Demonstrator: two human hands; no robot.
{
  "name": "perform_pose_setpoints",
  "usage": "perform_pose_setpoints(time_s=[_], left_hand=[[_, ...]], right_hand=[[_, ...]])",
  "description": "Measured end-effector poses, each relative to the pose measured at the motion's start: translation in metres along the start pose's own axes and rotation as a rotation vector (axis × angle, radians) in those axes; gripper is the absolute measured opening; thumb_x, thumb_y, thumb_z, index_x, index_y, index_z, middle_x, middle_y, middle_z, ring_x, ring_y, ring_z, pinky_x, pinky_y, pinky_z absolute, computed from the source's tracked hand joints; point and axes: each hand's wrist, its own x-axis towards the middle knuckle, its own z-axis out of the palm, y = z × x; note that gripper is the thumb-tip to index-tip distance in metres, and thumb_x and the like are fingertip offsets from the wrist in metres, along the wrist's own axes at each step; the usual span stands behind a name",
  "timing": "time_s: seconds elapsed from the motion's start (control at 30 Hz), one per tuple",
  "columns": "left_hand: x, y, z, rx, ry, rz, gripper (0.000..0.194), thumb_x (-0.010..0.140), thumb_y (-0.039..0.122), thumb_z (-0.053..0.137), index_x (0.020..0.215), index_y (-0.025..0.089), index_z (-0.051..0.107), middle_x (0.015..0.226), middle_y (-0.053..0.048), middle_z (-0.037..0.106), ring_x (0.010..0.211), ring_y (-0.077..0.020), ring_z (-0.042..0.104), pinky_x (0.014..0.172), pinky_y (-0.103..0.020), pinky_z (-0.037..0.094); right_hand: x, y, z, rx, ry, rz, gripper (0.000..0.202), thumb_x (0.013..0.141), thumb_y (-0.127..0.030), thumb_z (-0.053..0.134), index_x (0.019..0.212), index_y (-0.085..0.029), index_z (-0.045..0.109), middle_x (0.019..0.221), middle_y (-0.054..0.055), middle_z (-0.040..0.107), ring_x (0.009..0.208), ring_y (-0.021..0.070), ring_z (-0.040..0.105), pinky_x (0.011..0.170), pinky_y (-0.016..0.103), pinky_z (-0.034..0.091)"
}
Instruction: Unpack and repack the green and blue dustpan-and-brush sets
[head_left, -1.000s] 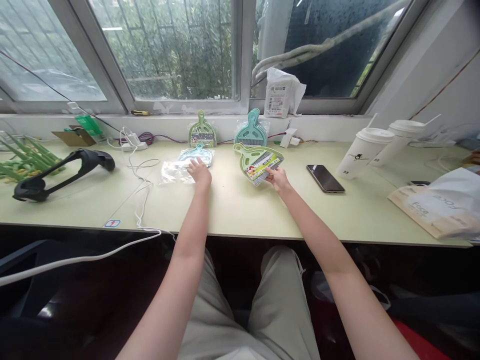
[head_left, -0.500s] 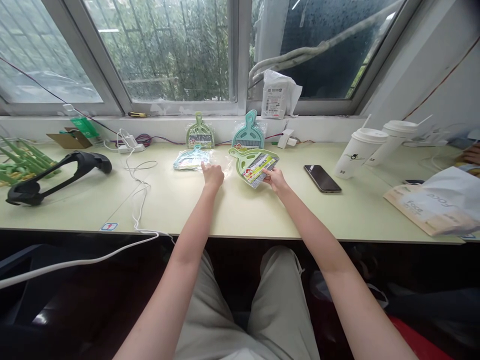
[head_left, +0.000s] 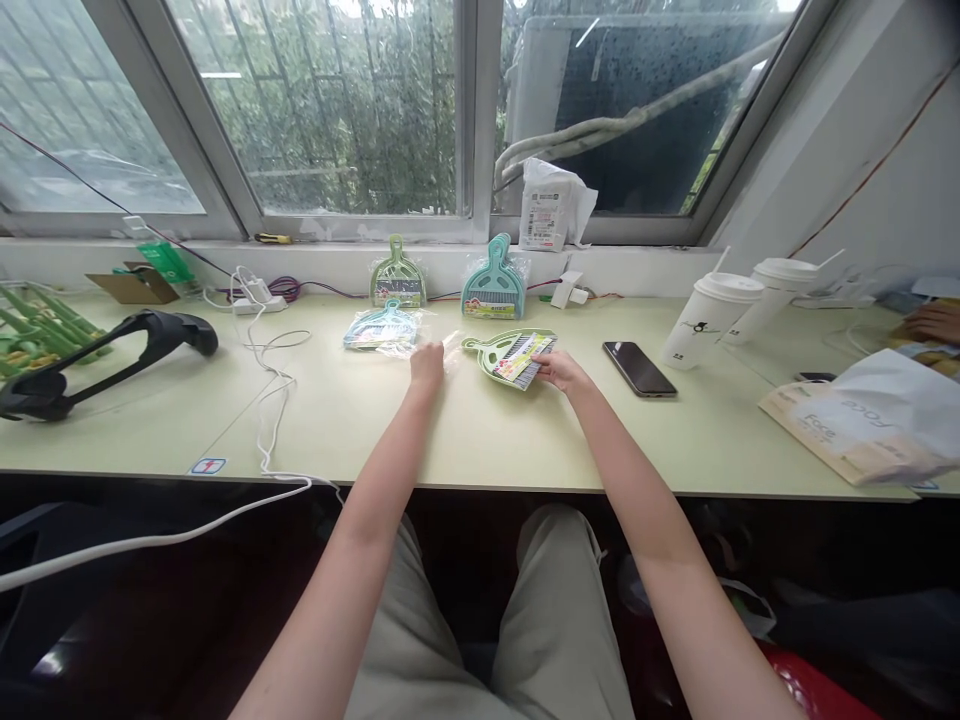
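Observation:
A green dustpan and brush set (head_left: 516, 358) with a printed card is in my right hand (head_left: 559, 370), its fingers closed on the card end. My left hand (head_left: 427, 366) is closed at a clear plastic wrapper (head_left: 448, 350), just left of the green set's handle. Beyond my left hand lies a blue dustpan set (head_left: 384, 328) in clear wrapping. Against the wall stand a green wrapped set (head_left: 397, 280) and a blue wrapped set (head_left: 495, 285).
A phone (head_left: 639, 369) and two white lidded cups (head_left: 701, 320) stand to the right, with a paper bag (head_left: 847, 410) beyond. White cables (head_left: 281, 400), a black headset-like frame (head_left: 142, 330) and green stalks (head_left: 37, 325) occupy the left. A person's hand (head_left: 934, 322) shows far right.
My right hand has lowered the green set and tilted it flatter. My left hand has moved slightly toward the green set and closed further at the plastic. The view has shifted a little.

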Motion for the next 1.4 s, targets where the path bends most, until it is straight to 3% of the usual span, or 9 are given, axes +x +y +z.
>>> perform_pose_setpoints(time_s=[0.33, 0.63, 0.77, 0.97, 1.07, 1.17, 1.23, 1.3, 1.4], left_hand=[[-0.004, 0.009, -0.006, -0.115, 0.151, 0.116, 0.041, 0.080, -0.009, 0.038, 0.101, 0.017, 0.063, 0.105, -0.014, 0.060, 0.113, -0.0270, 0.054, 0.089, -0.036, 0.047], [-0.005, 0.011, -0.004, -0.031, 0.178, 0.165, 0.050, 0.081, -0.009, 0.030, 0.111, 0.016, 0.061, 0.107, -0.015, 0.060, 0.110, -0.0269, 0.053, 0.084, -0.035, 0.047], [-0.005, 0.016, -0.002, -0.196, 0.229, 0.261, 0.049, 0.085, -0.004, 0.031, 0.119, 0.019, 0.058, 0.114, -0.015, 0.060, 0.115, -0.0273, 0.051, 0.090, -0.037, 0.046], [-0.012, 0.034, -0.001, -0.385, 0.107, 0.501, 0.033, 0.087, 0.007, 0.043, 0.108, 0.022, 0.063, 0.115, -0.012, 0.062, 0.117, -0.0255, 0.053, 0.100, -0.039, 0.042], [-0.021, 0.044, -0.008, -0.570, 0.240, 0.410, 0.031, 0.089, 0.016, 0.050, 0.116, 0.025, 0.060, 0.136, -0.012, 0.052, 0.135, -0.0279, 0.038, 0.113, -0.046, 0.027], [-0.023, 0.047, -0.013, -0.792, 0.483, 0.093, 0.050, 0.090, 0.031, 0.054, 0.138, 0.026, 0.042, 0.157, -0.009, 0.025, 0.148, -0.0266, 0.011, 0.117, -0.046, 0.019], [-0.017, 0.047, -0.011, -1.017, 0.530, -0.130, 0.064, 0.089, 0.042, 0.055, 0.145, 0.026, 0.030, 0.159, -0.010, 0.019, 0.149, -0.0259, 0.011, 0.116, -0.045, 0.025], [-0.008, 0.046, -0.005, -1.308, 0.352, -0.205, 0.067, 0.086, 0.055, 0.055, 0.143, 0.026, 0.033, 0.154, -0.011, 0.032, 0.144, -0.0271, 0.028, 0.109, -0.043, 0.036], [0.000, 0.047, 0.007, -1.636, -0.130, -0.079, 0.064, 0.081, 0.066, 0.054, 0.130, 0.024, 0.050, 0.131, -0.011, 0.058, 0.123, -0.0282, 0.055, 0.096, -0.042, 0.049]], right_hand=[[-0.012, 0.002, 0.013, -0.103, -0.318, -0.017, 0.010, 0.078, -0.003, 0.067, 0.084, -0.011, 0.069, 0.087, 0.012, 0.076, 0.069, 0.0193, 0.072, 0.077, 0.037, 0.061], [-0.002, 0.010, 0.014, 0.083, 0.062, -0.070, 0.015, 0.080, 0.001, 0.059, 0.083, -0.014, 0.062, 0.070, 0.004, 0.072, 0.073, 0.0182, 0.072, 0.080, 0.038, 0.062], [-0.002, 0.014, 0.018, 0.087, -0.013, -0.079, 0.014, 0.079, 0.000, 0.061, 0.084, -0.013, 0.064, 0.074, 0.005, 0.074, 0.072, 0.0186, 0.072, 0.080, 0.037, 0.061], [-0.003, 0.022, 0.028, 0.106, -0.092, -0.134, 0.010, 0.077, -0.007, 0.070, 0.083, -0.012, 0.064, 0.079, 0.007, 0.075, 0.075, 0.0202, 0.073, 0.082, 0.038, 0.061], [-0.003, 0.022, 0.029, 0.149, -0.066, -0.185, 0.014, 0.075, -0.012, 0.074, 0.082, -0.014, 0.063, 0.080, 0.007, 0.075, 0.079, 0.0210, 0.073, 0.084, 0.038, 0.061], [-0.003, 0.019, 0.027, 0.205, -0.046, -0.231, 0.013, 0.077, -0.014, 0.073, 0.082, -0.016, 0.061, 0.081, 0.005, 0.075, 0.083, 0.0203, 0.073, 0.087, 0.038, 0.060], [-0.004, 0.018, 0.027, 0.220, -0.062, -0.257, 0.013, 0.077, -0.016, 0.073, 0.083, -0.017, 0.061, 0.083, 0.005, 0.075, 0.086, 0.0202, 0.073, 0.088, 0.039, 0.060], [-0.005, 0.017, 0.027, 0.203, -0.099, -0.286, 0.016, 0.076, -0.020, 0.075, 0.084, -0.017, 0.062, 0.086, 0.005, 0.075, 0.088, 0.0208, 0.072, 0.088, 0.039, 0.060], [-0.006, 0.018, 0.029, 0.171, -0.145, -0.334, 0.021, 0.074, -0.025, 0.078, 0.086, -0.016, 0.063, 0.090, 0.006, 0.075, 0.090, 0.0219, 0.072, 0.087, 0.040, 0.060]])
